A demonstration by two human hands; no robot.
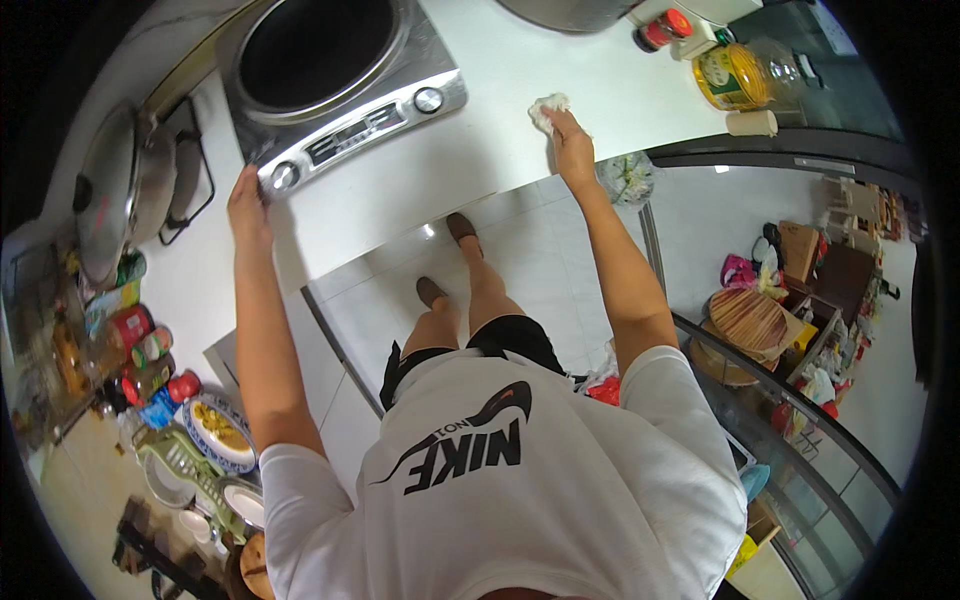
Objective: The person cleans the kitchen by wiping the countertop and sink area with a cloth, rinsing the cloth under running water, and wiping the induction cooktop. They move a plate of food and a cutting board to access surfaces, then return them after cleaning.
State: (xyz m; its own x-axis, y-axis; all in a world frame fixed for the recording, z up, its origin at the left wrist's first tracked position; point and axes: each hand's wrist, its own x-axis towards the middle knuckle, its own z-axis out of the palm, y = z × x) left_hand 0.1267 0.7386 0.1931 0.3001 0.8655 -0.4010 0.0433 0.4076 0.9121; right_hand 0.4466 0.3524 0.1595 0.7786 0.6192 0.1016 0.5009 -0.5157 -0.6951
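My left hand grips the front left corner of a silver induction cooker, which has a round black cooking surface and two knobs. The fingers on the cooker's far side are partly hidden. Farther right, my right hand presses a crumpled white cloth onto the white countertop, close to its front edge. Bare countertop lies between the cooker and the cloth.
Left of the cooker stand a lidded pan and a black wire rack. An oil bottle, a red-lidded jar and a beige cup stand at the right end. A filled plastic bag hangs beside the counter edge.
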